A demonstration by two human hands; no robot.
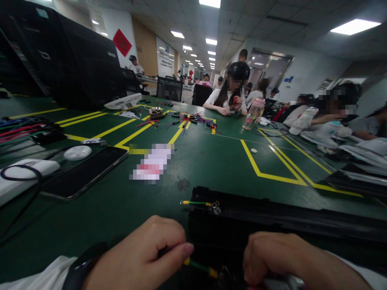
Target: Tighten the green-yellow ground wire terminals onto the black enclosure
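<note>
My left hand (151,253) is at the bottom centre, thumb and index finger pinched on one end of a short green-yellow wire (201,266). The wire's other end lies by a dark metal part on a long black housing (272,213). To the right, my right hand (278,257) is curled low over the housing, with a shiny silver object partly visible beneath it; what it is cannot be made out. A second green-yellow wire (198,203) with ring ends lies across the housing's far left corner, beside a small metal piece.
On the left lie a phone (87,173), a white round object (77,152), a white device with a cable and a black computer case (84,60). Wire bundles (193,117) and a pink-capped bottle (254,114) stand farther back. Several people sit beyond.
</note>
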